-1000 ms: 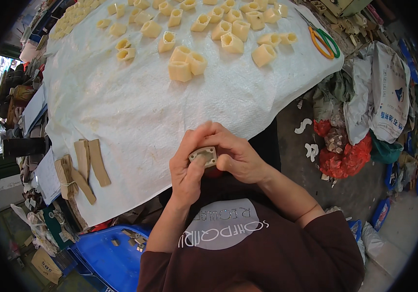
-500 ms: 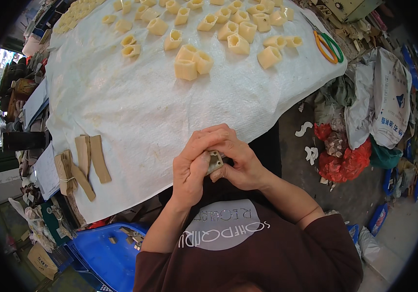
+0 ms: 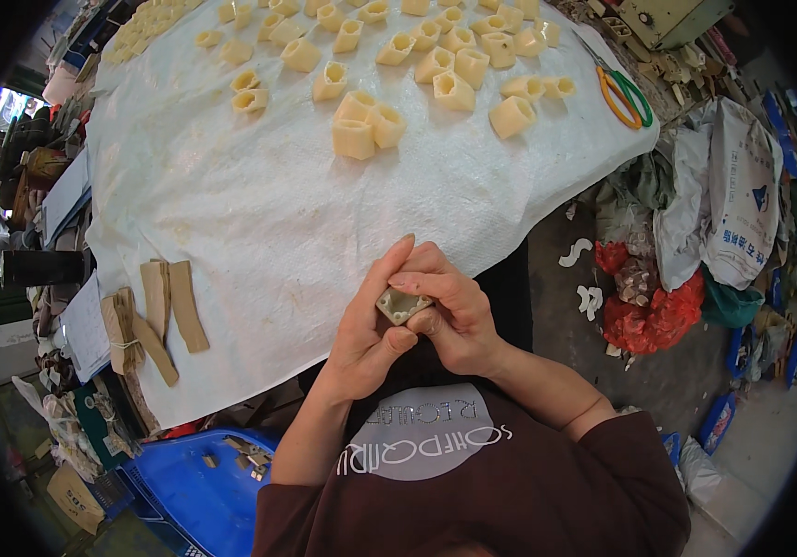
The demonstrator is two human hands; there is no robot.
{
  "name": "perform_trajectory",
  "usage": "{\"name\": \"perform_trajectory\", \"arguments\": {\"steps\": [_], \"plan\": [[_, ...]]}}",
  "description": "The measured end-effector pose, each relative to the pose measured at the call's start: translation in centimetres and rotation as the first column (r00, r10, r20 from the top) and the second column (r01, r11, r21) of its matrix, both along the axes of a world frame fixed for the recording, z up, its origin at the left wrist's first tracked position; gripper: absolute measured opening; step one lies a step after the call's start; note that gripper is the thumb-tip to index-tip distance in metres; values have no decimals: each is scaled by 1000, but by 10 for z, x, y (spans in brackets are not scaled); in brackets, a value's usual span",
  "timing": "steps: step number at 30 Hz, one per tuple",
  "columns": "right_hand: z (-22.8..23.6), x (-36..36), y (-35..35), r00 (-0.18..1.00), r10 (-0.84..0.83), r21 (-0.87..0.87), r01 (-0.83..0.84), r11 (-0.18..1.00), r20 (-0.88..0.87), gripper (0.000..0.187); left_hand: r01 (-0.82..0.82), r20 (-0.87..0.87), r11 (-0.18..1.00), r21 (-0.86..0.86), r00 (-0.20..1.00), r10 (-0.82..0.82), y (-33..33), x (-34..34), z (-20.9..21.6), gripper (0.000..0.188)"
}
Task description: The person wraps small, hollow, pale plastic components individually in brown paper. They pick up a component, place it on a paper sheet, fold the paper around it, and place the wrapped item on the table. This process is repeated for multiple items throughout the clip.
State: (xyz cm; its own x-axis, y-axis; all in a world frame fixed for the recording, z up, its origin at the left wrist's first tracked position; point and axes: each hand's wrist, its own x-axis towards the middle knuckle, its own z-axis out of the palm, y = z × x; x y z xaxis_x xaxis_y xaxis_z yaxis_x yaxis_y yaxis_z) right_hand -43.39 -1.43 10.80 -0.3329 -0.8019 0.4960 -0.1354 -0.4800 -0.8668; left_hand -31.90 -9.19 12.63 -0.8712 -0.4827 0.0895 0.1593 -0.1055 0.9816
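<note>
In front of my chest, over the near edge of the cloth, both hands cup a small grey-green block (image 3: 402, 305). Its upper face is hollowed, with little round marks at the corners. My left hand (image 3: 366, 325) lies along its left side, the fingers pointing away from me and the thumb by its near edge. My right hand (image 3: 459, 320) grips it from the right, fingers bent over the far side and thumb at the near corner. The block's underside is hidden by the palms. Farther off stand several pale yellow hollow pieces (image 3: 354, 139).
White cloth (image 3: 231, 195) covers the table. Brown strips (image 3: 159, 306), some tied in a bundle, lie at its left. Scissors (image 3: 623, 97) with orange and green handles rest at the far right. A blue tub (image 3: 190, 492) stands below left; red bags (image 3: 658, 316) sit on the right.
The left fingers have straightened and the right fingers have drawn back, so more of the block's upper face shows. Block and hands stay at nearly the same place.
</note>
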Motion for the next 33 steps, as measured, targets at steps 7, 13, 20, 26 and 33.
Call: {"name": "perform_trajectory", "arguments": {"steps": [7, 13, 20, 26, 33], "plan": [[0, -2, 1, 951, 123, 75, -150, 986, 283, 38, -60, -42, 989, 133, 997, 67, 3, 2, -11, 91], [25, -16, 1, 979, 191, 251, -169, 953, -67, 47, -62, 42, 998, -25, 997, 63, -3, 4, 1, 100], [12, -10, 4, 973, 130, 96, -114, 989, -188, 42, -18, 47, 978, -209, 999, 28, -4, 4, -1, 92], [11, 7, 7, 947, -18, 279, -76, 957, 321, 42, -123, -87, 992, 19, 988, 124, 0, 1, -4, 69], [11, -1, 3, 968, -165, 159, 196, 968, -190, 41, -345, -257, 938, -33, 910, 325, 11, -7, -15, 34]]}}
